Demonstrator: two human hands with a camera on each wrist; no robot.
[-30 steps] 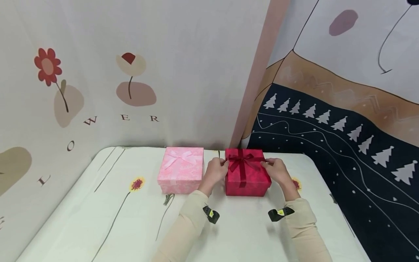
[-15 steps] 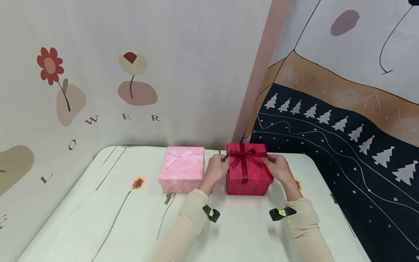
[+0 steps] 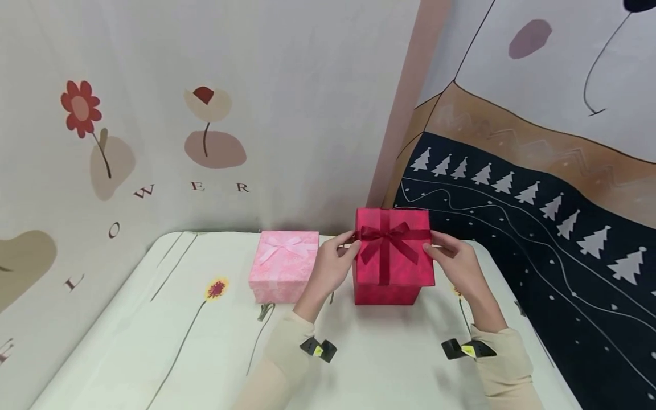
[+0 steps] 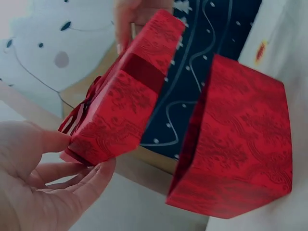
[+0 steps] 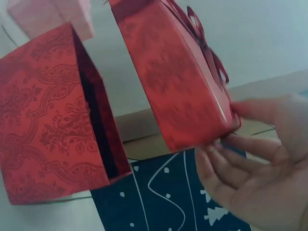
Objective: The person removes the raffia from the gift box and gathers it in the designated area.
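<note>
Right now I have the red lid lifted clear of the red box base, held between both hands above the worktop. My left hand pinches the lid's edge at 9 o'clock, thumb on top near the dark red ribbon bow and fingers curled under the rim; the left wrist view shows those fingers cupped beneath the lid's corner. My right hand grips the opposite edge at 3 o'clock, thumb above and fingers spread below the rim. The lid sits tilted, apart from the base, which stands open on the worktop directly below. A pink gift box with a pale bow stands closed at 9 o'clock of the base, just beside my left hand. Printed backdrops hang behind at 12 o'clock.
</note>
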